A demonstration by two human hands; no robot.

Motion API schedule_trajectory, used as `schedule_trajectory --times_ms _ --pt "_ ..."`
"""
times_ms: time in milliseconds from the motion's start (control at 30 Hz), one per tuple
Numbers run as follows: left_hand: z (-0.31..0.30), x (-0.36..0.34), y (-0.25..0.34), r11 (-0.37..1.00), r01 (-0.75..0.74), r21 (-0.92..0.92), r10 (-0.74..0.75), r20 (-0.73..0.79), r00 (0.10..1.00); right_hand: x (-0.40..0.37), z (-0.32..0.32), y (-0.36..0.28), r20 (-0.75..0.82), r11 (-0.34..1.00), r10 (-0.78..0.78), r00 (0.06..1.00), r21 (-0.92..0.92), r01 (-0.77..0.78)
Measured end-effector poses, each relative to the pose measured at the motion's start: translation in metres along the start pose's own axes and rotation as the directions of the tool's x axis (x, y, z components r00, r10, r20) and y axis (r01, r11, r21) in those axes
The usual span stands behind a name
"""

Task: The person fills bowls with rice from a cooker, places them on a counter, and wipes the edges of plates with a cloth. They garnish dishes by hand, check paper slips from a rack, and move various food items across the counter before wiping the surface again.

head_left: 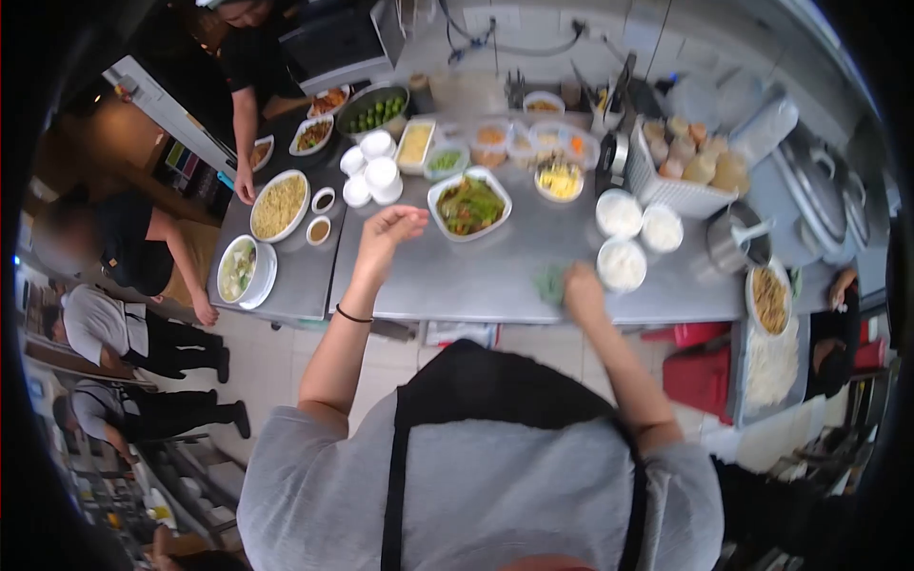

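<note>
My left hand (392, 228) hovers above the steel counter (419, 281), its fingers loosely bent and nothing visible in them. Just right of it sits a white square bowl (469, 204) of dark green leafy food. Near the counter's front edge, my right hand (583, 290) is closed on a green cloth (549, 284) lying on the steel; part of the cloth is under the fingers. White bowls of rice (623, 264) stand close to the right of that hand. A small bowl of yellow pieces (559, 180) is farther back.
Stacked white cups (383, 177) and ingredient tubs (415, 146) line the back. At left are a noodle plate (280, 206), a soup bowl (238, 269) and sauce cups (319, 229). An egg basket (690, 190) and steel pot (738, 238) stand right. Co-workers (133, 238) stand along the left.
</note>
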State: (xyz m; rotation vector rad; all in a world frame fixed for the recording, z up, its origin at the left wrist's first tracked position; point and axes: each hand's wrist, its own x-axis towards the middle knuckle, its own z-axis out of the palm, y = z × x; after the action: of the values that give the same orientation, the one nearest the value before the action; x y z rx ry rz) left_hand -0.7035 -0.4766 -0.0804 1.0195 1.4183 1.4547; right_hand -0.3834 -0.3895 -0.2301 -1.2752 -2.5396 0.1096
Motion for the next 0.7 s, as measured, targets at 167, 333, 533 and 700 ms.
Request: schedule_trajectory --times_ms 167,333,533,700 --pt "-0.07 -0.055 -0.034 0.995 0.093 -0.043 -0.098 -0.139 0.986 0.013 0.029 -0.012 -0.156 1.0 -0.012 0.988 0.012 0.014" --pt "-0.128 -0.107 -0.054 0.967 0.223 -0.123 -0.25 -0.3 0.921 0.022 0.072 -0.111 0.038 0.995 -0.08 0.996 -0.055 0.082" --pt "-0.145 -0.136 -0.053 0.96 0.237 -0.151 -0.275 -0.337 0.9 0.118 0.123 -0.225 -0.069 0.937 -0.24 0.968 0.246 0.25" --pt "-0.146 -0.123 -0.045 0.973 0.217 -0.082 -0.23 -0.236 0.944 0.164 0.15 -0.32 0.013 0.913 -0.354 0.935 0.222 0.343"
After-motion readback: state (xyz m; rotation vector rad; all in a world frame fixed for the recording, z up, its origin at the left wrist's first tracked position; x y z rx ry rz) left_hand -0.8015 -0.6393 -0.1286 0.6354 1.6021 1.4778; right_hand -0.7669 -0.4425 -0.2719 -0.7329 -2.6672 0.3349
